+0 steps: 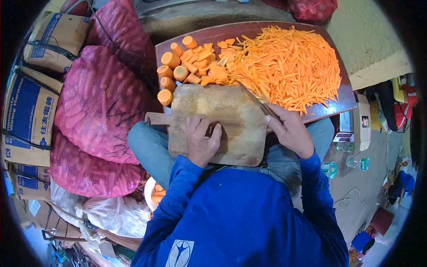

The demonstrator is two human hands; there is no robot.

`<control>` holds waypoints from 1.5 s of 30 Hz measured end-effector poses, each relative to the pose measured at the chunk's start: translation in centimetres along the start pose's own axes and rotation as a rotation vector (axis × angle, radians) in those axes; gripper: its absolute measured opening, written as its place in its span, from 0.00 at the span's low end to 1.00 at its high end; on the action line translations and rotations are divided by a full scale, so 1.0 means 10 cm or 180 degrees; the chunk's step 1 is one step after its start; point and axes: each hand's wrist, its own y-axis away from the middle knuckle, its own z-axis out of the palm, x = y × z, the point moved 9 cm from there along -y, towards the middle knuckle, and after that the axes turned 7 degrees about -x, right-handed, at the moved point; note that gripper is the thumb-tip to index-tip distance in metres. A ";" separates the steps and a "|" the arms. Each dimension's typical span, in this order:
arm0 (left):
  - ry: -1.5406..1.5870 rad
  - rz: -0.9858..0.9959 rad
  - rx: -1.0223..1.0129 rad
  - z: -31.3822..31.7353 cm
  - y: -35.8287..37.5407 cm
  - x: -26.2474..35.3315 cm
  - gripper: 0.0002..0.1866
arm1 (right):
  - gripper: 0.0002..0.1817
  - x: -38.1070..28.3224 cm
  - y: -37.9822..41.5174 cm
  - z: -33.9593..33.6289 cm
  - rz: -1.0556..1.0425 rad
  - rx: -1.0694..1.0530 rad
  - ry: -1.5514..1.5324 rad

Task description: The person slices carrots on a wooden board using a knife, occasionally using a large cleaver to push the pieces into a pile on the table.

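Observation:
A wooden cutting board (240,142) with a short handle lies across my lap, its far edge against the carrots on the table. My left hand (201,139) rests on the board's left half, fingers bent and apart, with nothing visible in it. My right hand (291,129) is closed around the handle of a knife (253,95). Its blade points away and left, along the board's far right corner. Beyond the blade is a big heap of orange carrot strips (289,66). Carrot chunks (170,60) and slices (204,58) lie past the board's far left corner.
Pink mesh sacks (100,107) and cardboard boxes (31,118) crowd the left side. A white container (150,194) with carrot pieces stands by my left leg. The dark red table (348,95) lies ahead. Bottles and jars (330,169) stand on the floor at right.

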 end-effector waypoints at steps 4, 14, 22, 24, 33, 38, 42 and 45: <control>0.0204 0.0051 0.0058 -0.05 -0.22 0.17 0.10 | 0.22 -0.26 0.13 -0.15 -0.0466 0.0235 0.0532; -0.0179 0.1135 -0.1131 0.44 -1.20 0.78 0.28 | 0.13 -0.53 0.32 -0.02 -0.0982 -0.0025 0.2463; -0.0977 0.1138 -0.0897 0.73 -1.51 0.58 0.30 | 0.11 -0.48 0.43 0.05 -0.0946 0.0072 0.2685; -0.0606 0.1111 -0.0896 0.66 -1.38 0.55 0.30 | 0.12 -0.39 0.47 0.15 -0.0917 -0.0037 0.2513; -0.1462 0.0781 -0.0330 0.24 -1.40 -0.12 0.21 | 0.15 -0.27 0.66 0.22 -0.0453 -0.0280 0.1915; -0.0936 0.0563 -0.0499 0.15 -1.47 -0.24 0.20 | 0.18 -0.40 0.72 0.22 -0.0719 0.0193 0.1395; -0.0816 0.0720 -0.0773 0.41 -1.59 -0.26 0.20 | 0.18 -0.24 0.68 0.41 -0.0328 -0.0312 0.1388; -0.1215 0.0456 -0.1387 0.65 -1.73 -0.34 0.21 | 0.18 -0.29 0.69 0.40 -0.0279 -0.0272 0.1295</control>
